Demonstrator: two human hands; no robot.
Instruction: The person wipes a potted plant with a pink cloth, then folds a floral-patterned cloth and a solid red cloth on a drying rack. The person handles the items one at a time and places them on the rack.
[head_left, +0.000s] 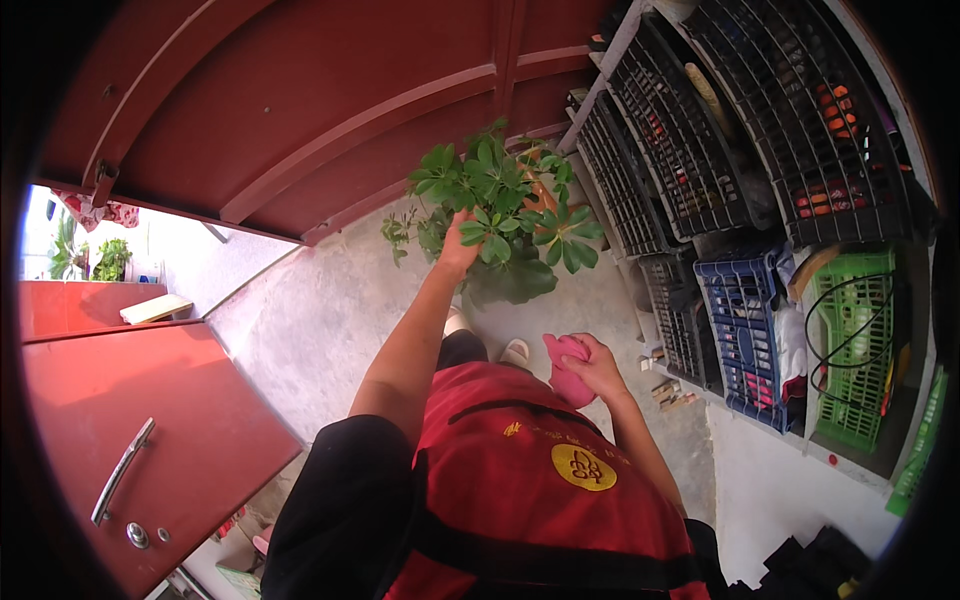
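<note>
A green leafy potted plant (499, 195) stands on the concrete floor before me, beside the red metal panel. My left hand (459, 244) reaches in among its leaves; the fingers are partly hidden by foliage, so what they touch does not show. Behind the leaves is part of an orange-brown pot (538, 191). My right hand (592, 367) is closed around a crumpled pink cloth (570, 379), near the front of my red apron (510, 435), to the right of the plant.
Shelves on the right hold black plastic crates (675, 142), a blue crate (742, 337) and a green crate (855, 345). A large red metal panel (300, 97) rises behind the plant. At the left stands a red door (150, 420) with a metal handle (124, 471).
</note>
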